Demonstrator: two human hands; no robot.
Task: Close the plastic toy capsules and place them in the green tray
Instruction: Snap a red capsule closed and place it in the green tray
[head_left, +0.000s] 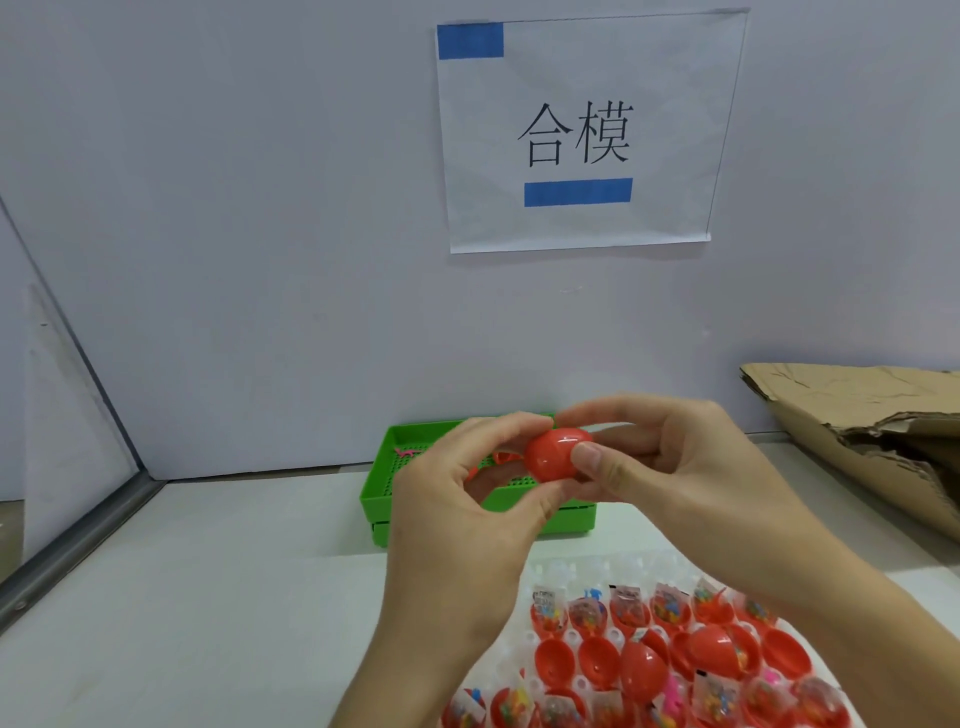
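At the far left, a grey metal frame strip (78, 551) runs along the edge of the white desk (208, 597). Right of it, far on the desk against the pale wall, sits the green perforated plastic tray (379, 493); a small pink toy piece (408, 453) lies inside its far left corner, and an orange-red piece is partly hidden behind the hands.

Above the tray's near edge, the left hand (467, 519) pinches a glossy red plastic egg-shaped capsule (556, 456) from the left, thumb below and fingers curled over its top. The right hand (675, 467) grips the same capsule from the right, thumb pressed against its front and fingers wrapped behind. The capsule is held in the air between both hands, not in the tray.

On the wall above hangs a white paper sign with black characters and blue tape strips (576, 135).

Near and to the right, a clear plastic holder (561, 571) carries rows of red open capsule halves (597, 657), many filled with small coloured toys, plus two closed red capsules (644, 670). At the far right lies torn brown corrugated cardboard (857, 415).
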